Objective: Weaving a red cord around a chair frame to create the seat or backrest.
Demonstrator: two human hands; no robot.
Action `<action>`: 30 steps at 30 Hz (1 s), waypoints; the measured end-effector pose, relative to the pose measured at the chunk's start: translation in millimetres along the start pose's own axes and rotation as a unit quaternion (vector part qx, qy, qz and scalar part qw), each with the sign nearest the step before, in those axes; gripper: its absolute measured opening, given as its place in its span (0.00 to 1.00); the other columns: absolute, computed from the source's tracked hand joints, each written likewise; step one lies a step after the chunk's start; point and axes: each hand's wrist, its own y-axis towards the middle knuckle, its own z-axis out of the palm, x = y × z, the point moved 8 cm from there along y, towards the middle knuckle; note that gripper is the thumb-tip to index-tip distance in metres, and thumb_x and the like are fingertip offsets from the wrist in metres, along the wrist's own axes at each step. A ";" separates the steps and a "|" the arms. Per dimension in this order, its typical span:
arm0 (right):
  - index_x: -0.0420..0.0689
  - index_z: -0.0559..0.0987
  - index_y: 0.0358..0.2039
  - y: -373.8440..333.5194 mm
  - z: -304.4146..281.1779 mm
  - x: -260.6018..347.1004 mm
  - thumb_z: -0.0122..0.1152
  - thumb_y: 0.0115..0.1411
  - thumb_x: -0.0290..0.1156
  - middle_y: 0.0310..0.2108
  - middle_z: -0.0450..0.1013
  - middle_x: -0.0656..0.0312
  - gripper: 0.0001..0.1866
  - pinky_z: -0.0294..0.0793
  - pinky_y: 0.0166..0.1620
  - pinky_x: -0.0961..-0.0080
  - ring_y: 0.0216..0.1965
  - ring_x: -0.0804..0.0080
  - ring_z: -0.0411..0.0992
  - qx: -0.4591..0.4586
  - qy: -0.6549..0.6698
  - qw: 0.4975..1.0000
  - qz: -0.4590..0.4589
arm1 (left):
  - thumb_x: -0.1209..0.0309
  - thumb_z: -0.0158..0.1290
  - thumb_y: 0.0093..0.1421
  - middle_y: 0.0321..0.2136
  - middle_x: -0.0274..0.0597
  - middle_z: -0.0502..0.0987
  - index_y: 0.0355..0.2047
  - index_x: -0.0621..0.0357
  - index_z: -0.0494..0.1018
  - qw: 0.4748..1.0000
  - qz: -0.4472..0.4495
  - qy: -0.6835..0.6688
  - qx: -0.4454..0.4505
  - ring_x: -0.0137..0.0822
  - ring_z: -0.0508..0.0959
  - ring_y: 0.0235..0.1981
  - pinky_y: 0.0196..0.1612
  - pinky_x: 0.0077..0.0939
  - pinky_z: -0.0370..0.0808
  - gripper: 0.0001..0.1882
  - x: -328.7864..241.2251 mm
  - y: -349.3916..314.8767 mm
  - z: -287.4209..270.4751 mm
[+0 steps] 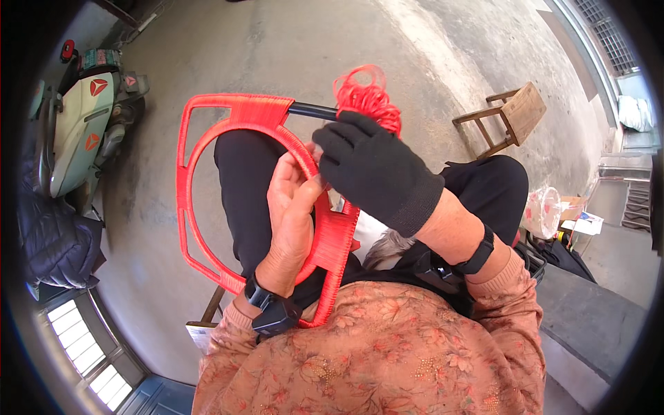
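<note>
A metal-looking frame (259, 111) with an inner ring lies across my lap, mostly wrapped tightly in red cord. One stretch of its far bar (311, 110) shows bare and black. My left hand (289, 207), ungloved, closes on the right side of the ring, thumb on top. Beside that thumb, my right hand (377, 169) in a black glove has its fingers bent in at the ring. Whatever they pinch is hidden beneath them. Just beyond the glove sits a loose bundle of red cord (366, 93), partly covered by it.
A small wooden stool (522, 114) stands on the concrete floor at far right. On the left is a pale green scooter (83, 131) with a dark padded jacket (59, 235) next to it. Bags and boxes (570, 207) sit by a grey ledge (574, 311) on the right.
</note>
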 end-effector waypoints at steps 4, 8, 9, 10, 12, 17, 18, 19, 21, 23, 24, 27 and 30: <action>0.42 0.77 0.33 -3.2 -13.2 4.5 0.58 0.48 0.25 0.44 0.72 0.57 0.10 0.69 0.54 0.65 0.46 0.62 0.72 -0.009 0.159 0.987 -0.023 | 0.77 0.47 0.58 0.37 0.43 0.75 0.49 0.62 0.66 0.988 -0.095 -0.098 0.075 0.31 0.77 0.30 0.31 0.23 0.77 0.17 6.8 -5.5 10.4; 0.45 0.78 0.39 -36.3 -53.6 -39.1 0.66 0.47 0.24 0.41 0.76 0.58 0.16 0.76 0.40 0.72 0.38 0.64 0.77 -0.194 0.362 0.895 0.177 | 0.73 0.50 0.60 0.33 0.40 0.77 0.46 0.60 0.68 0.983 -0.153 -0.078 0.068 0.30 0.78 0.28 0.26 0.30 0.80 0.14 12.1 -9.7 13.2; 0.43 0.78 0.39 -53.1 -44.3 -53.7 0.67 0.48 0.27 0.39 0.76 0.57 0.16 0.76 0.40 0.73 0.38 0.67 0.77 -0.178 0.429 0.836 0.293 | 0.68 0.52 0.60 0.31 0.38 0.77 0.44 0.60 0.70 0.980 -0.166 -0.062 0.094 0.29 0.78 0.27 0.25 0.29 0.80 0.13 12.5 -10.7 16.2; 0.42 0.78 0.40 -73.2 -28.4 -62.3 0.69 0.49 0.29 0.37 0.77 0.56 0.17 0.75 0.41 0.75 0.39 0.70 0.77 -0.150 0.481 0.761 0.409 | 0.68 0.52 0.60 0.31 0.38 0.77 0.44 0.60 0.70 0.980 -0.166 -0.063 0.094 0.29 0.78 0.27 0.25 0.29 0.80 0.13 11.9 -10.4 16.2; 0.40 0.77 0.40 -77.4 -5.7 -58.9 0.69 0.49 0.32 0.36 0.77 0.56 0.18 0.75 0.41 0.76 0.39 0.71 0.77 -0.073 0.468 0.782 0.406 | 0.70 0.53 0.59 0.30 0.39 0.78 0.43 0.62 0.70 0.967 -0.236 -0.039 0.083 0.31 0.78 0.28 0.33 0.25 0.77 0.13 21.9 -14.2 13.1; 0.37 0.76 0.42 -86.9 56.8 -41.9 0.69 0.51 0.35 0.34 0.77 0.60 0.21 0.73 0.41 0.79 0.35 0.77 0.74 0.088 0.570 0.698 0.425 | 0.67 0.53 0.59 0.30 0.41 0.78 0.42 0.63 0.71 0.972 -0.214 -0.022 0.090 0.33 0.79 0.27 0.32 0.26 0.77 0.14 22.6 -12.6 12.6; 0.37 0.76 0.42 -89.0 52.4 -49.1 0.69 0.51 0.33 0.33 0.76 0.61 0.20 0.73 0.40 0.79 0.35 0.79 0.73 0.048 0.575 0.694 0.431 | 0.67 0.54 0.59 0.29 0.41 0.78 0.41 0.62 0.71 0.972 -0.215 -0.012 0.098 0.32 0.78 0.27 0.32 0.26 0.76 0.13 23.1 -12.7 13.1; 0.36 0.76 0.42 -95.0 49.8 -56.5 0.68 0.51 0.32 0.32 0.76 0.62 0.20 0.73 0.40 0.79 0.34 0.80 0.72 0.020 0.563 0.685 0.463 | 0.68 0.54 0.59 0.29 0.41 0.78 0.40 0.62 0.71 0.971 -0.215 -0.002 0.106 0.32 0.78 0.26 0.32 0.26 0.76 0.12 23.5 -12.9 13.5; 0.34 0.76 0.41 -104.4 15.9 -66.3 0.63 0.52 0.25 0.37 0.76 0.60 0.15 0.71 0.43 0.79 0.38 0.78 0.73 -0.132 0.611 0.669 0.401 | 0.68 0.55 0.58 0.29 0.41 0.77 0.38 0.61 0.71 0.967 -0.225 -0.015 0.120 0.31 0.78 0.26 0.32 0.25 0.77 0.11 23.7 -14.0 14.4; 0.36 0.72 0.45 -129.0 -7.7 -69.2 0.59 0.53 0.22 0.42 0.75 0.57 0.17 0.71 0.46 0.77 0.41 0.75 0.72 -0.163 0.576 0.702 0.387 | 0.69 0.56 0.58 0.29 0.40 0.77 0.36 0.60 0.70 0.962 -0.235 -0.028 0.134 0.30 0.78 0.27 0.32 0.25 0.77 0.09 22.7 -14.8 15.1; 0.38 0.69 0.49 -146.9 -18.8 -71.2 0.57 0.55 0.22 0.45 0.73 0.56 0.20 0.71 0.47 0.76 0.43 0.73 0.72 -0.157 0.507 0.749 0.397 | 0.70 0.56 0.57 0.29 0.40 0.77 0.35 0.59 0.70 0.962 -0.236 -0.024 0.133 0.29 0.78 0.27 0.32 0.24 0.76 0.09 21.9 -14.3 14.1; 0.44 0.59 0.61 -207.3 -49.4 -78.9 0.51 0.59 0.21 0.53 0.67 0.53 0.29 0.71 0.50 0.74 0.47 0.67 0.70 -0.126 0.264 0.870 0.397 | 0.70 0.57 0.57 0.28 0.41 0.77 0.34 0.57 0.69 0.966 -0.228 -0.028 0.114 0.28 0.78 0.27 0.30 0.21 0.76 0.09 20.1 -13.4 11.5; 0.46 0.59 0.64 -292.5 -48.8 -121.1 0.45 0.64 0.29 0.59 0.63 0.51 0.27 0.72 0.52 0.70 0.52 0.64 0.69 -0.332 0.474 0.632 0.515 | 0.71 0.56 0.57 0.26 0.40 0.77 0.35 0.56 0.68 0.972 -0.210 -0.044 0.090 0.27 0.78 0.26 0.26 0.17 0.75 0.09 18.3 -12.1 8.7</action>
